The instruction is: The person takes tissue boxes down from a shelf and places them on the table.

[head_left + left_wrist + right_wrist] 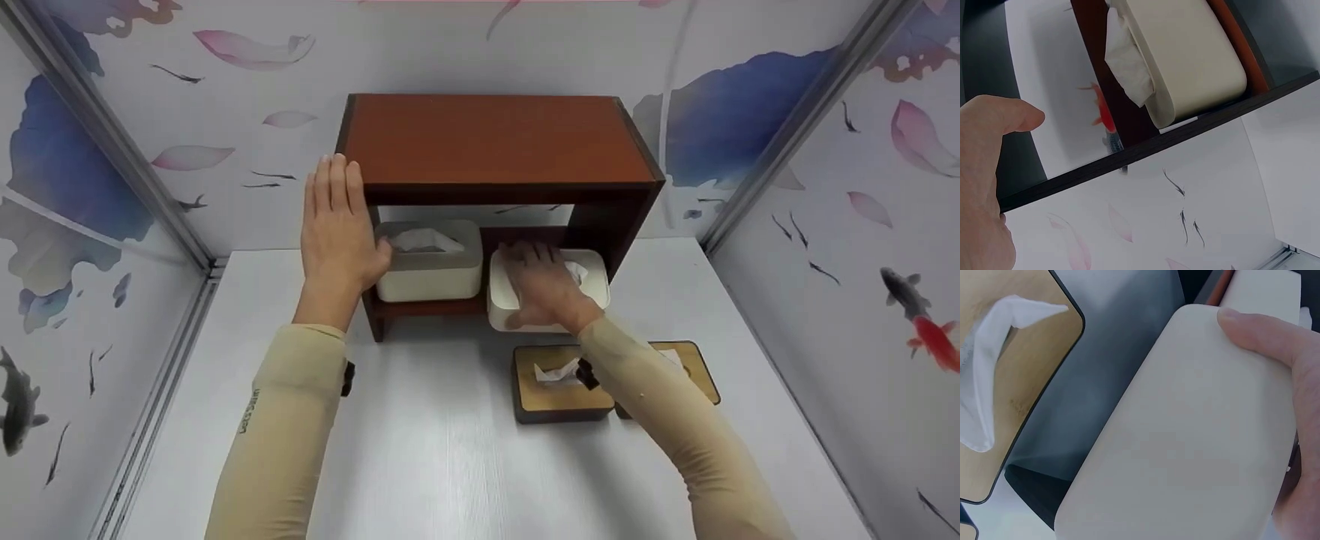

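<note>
My left hand [337, 225] rests against the left side of a brown wooden shelf [495, 139], its fingers straight and together. The left wrist view shows the thumb lifted off the side panel's edge. A cream tissue box [429, 283] sits inside the shelf at the left, a white tissue poking out of its top. From above, my right hand [546, 289] grips a second cream tissue box [1179, 427] at the shelf's right front. Its thumb lies over the box's front edge in the right wrist view; the fingertips reach the far edge. That box juts out past the shelf's front.
Two tissue boxes with wood-coloured tops stand on the white table [427, 450] in front: a nearer one [555, 397] and another [697, 375] partly behind my right forearm. Patterned panels [487, 45] enclose the table at the back and both sides.
</note>
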Available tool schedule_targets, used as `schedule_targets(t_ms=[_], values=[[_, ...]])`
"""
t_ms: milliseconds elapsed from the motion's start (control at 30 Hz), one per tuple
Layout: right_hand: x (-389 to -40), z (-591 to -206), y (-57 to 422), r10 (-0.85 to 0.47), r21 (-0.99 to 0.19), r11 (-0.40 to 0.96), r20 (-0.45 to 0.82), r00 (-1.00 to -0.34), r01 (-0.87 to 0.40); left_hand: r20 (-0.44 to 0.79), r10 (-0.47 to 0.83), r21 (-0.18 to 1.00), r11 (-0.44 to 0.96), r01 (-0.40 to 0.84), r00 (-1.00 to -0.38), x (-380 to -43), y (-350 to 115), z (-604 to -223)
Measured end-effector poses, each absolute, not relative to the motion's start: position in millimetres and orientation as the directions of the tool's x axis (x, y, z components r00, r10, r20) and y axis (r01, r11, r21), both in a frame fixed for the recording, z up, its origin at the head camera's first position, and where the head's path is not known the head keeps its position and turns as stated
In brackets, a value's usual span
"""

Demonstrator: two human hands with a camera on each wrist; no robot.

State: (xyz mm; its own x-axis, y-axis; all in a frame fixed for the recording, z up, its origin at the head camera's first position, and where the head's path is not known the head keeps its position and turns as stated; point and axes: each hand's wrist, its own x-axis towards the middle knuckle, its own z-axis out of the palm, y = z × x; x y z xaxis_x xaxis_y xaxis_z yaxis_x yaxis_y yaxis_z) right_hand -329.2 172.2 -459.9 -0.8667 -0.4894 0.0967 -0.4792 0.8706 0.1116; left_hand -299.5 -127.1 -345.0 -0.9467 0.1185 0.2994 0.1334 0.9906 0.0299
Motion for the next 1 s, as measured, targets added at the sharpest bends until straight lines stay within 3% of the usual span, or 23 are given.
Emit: schedule_targets(t_ms=[367,1000], values=[[-310,-464,168,-0.530,0.173,0.848,0.263,-0.806,-0.502,0.308,0.120,0.039,0.990,0.139,-0.944,-299,-128,-347],[-279,-469,154,-0.525,0.146,0.851,0.183,-0.831,-0.505,0.300,0.118,0.034,0.990,0.134,-0.947,-299,-126,-345]])
